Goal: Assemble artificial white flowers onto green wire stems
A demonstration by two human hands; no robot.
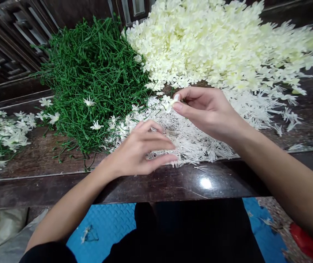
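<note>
Between the thumb and fingertips of my right hand (210,111) is a small cream artificial flower (170,103), pinched just above a heap of thin white stamens (197,135). My left hand (145,146) hovers over the near left part of that heap, fingers apart and nothing in them. Beyond my right hand spreads a big pile of cream flower petals (200,44). Left of it rises a mound of green plastic stems (90,65), with a few white flowers (89,102) lying on it.
A cluster of white flowers on green stems (5,135) lies at the left end of the dark wooden bench (49,153). Carved dark wood (11,36) stands behind. Below are a blue mat (112,219), a red object (307,241) and pale bags (5,230).
</note>
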